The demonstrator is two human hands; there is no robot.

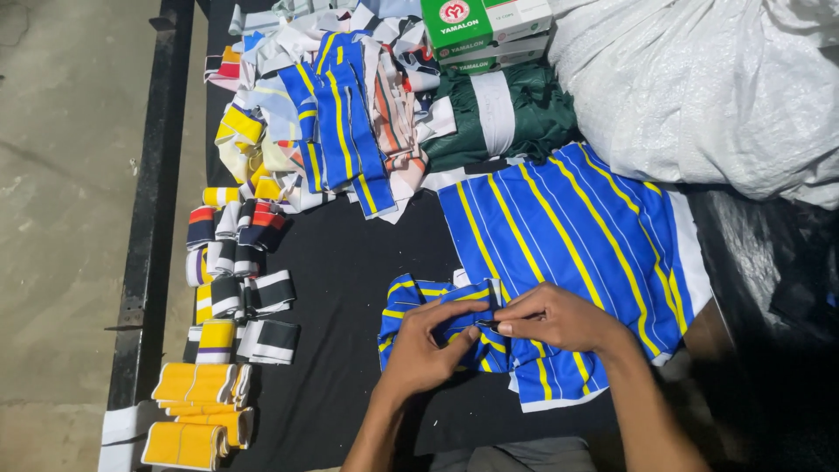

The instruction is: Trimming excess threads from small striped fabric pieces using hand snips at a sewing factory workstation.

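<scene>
- My left hand sits on a small blue piece of cloth with yellow stripes. My fingers are pressed down on it, close together.
- My right hand is at 3 o'clock from my left hand, and the two are almost touching. Its fingers are pinched shut on the edge of the small blue piece, with something small and dark in the pinch. I cannot tell what that is.
- The small blue piece lies on the black table, near the bottom middle, right in front of me.
- A stack of big blue cloth with yellow stripes lies at 1 o'clock from my hands. My right hand rests on its near end.
- A heap of mixed cloth strips, blue, yellow, white and red, sits at 11 o'clock, well apart from my hands.
- Small folded striped bands lie in rows at 9 o'clock, near the table's left edge.
- Yellow folded bands lie at 8 o'clock, by the near left corner.
- A dark green folded cloth lies at 12 o'clock, past the big blue stack.
- Green and white boxes stand just behind the green cloth.
- A big white sack fills the place at 2 o'clock, touching the big blue stack.
</scene>
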